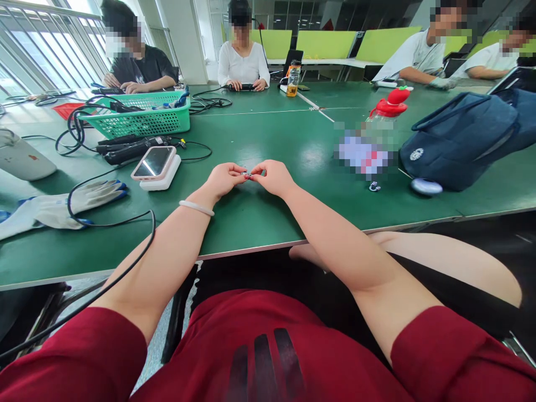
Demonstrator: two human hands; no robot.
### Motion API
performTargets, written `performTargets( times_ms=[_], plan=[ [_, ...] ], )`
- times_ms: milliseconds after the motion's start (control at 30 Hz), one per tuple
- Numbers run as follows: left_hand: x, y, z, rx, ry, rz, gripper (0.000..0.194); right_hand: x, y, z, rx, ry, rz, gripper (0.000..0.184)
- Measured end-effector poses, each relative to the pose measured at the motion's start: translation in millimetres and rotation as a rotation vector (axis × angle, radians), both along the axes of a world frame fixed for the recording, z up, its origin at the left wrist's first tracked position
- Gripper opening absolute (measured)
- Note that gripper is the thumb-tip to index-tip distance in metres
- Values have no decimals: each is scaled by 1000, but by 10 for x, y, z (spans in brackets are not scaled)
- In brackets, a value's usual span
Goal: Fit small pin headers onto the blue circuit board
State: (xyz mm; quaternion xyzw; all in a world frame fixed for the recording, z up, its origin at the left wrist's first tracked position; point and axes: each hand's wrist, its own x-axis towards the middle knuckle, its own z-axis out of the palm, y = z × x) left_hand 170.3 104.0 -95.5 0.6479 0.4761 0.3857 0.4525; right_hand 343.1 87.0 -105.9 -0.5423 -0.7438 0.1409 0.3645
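Above the green table [251, 223], my left hand [224, 181] and my right hand [274, 177] meet fingertip to fingertip. Between them is a small shiny metal piece [248, 175], pinched from both sides; it is too small to name, and the fingers cover most of it. Both hands are closed in a pinch. A pale band [196, 208] circles my left wrist. To the left of that hand, a phone with a pink edge [154, 163] rests on a white box [165, 177].
A green basket [167, 120] holds cables and dark devices. Work gloves [62, 206] and a black cable [125, 224] lie left. A blue bag [464, 139], a red-capped bottle [387, 109] and a small dark-and-white item [374, 187] are right. Several people sit across the table.
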Motion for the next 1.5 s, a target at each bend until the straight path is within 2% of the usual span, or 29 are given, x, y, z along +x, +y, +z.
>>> performTargets(
  times_ms=[133,300,467,567,667,733,833,1033,1300,1500],
  plan=[
    [13,-11,17,-94,-84,-40,20,-30,-38,23,52,-32,-1,19],
    [22,-32,22,-232,-235,-159,19,-79,-90,36,117,-121,32,20],
    [48,-55,28,-239,-197,-225,25,-94,-102,22,139,-238,57,20],
    [-53,26,53,-102,-29,-88,25,-63,-93,36,133,-199,55,24],
    [-311,189,88,197,376,268,23,-14,-80,50,110,-148,20,29],
    [-508,303,95,328,547,468,27,14,-70,49,97,-133,7,31],
    [-719,433,70,300,699,604,29,31,-65,43,90,-128,9,32],
    [-800,530,42,131,868,614,19,15,-93,65,75,-119,9,32],
    [-788,477,94,64,762,627,12,13,-87,67,62,-145,-13,29],
    [-815,498,28,189,713,661,7,15,-70,51,49,-151,-15,27]
  ],
)
